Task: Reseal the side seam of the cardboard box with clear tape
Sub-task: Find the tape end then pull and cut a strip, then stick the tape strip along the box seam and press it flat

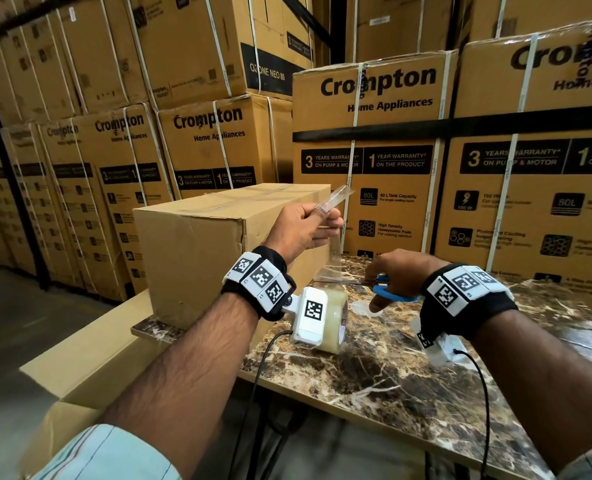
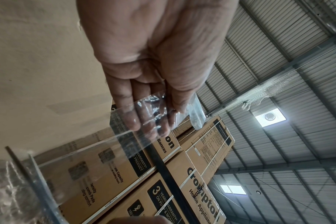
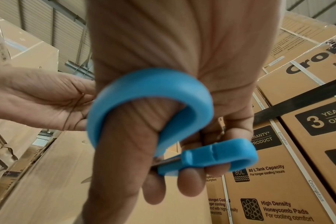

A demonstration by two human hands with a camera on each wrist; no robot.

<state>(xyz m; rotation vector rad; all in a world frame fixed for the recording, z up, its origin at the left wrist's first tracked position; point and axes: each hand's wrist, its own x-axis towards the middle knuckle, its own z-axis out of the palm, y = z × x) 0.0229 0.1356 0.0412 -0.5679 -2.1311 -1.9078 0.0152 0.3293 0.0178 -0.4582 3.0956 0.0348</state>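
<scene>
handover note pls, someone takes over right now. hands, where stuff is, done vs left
Left hand: pinches the free end of the clear tape strip, held raised.
Right hand: grip on the blue scissors, blades at the strip low down, near the tape roll.
Cardboard box stands on the marble table, behind the left hand.
Done: strip pulled out. Whether the cut is finished cannot be told.
Left: finish the cut, press the strip over the box's side seam.
</scene>
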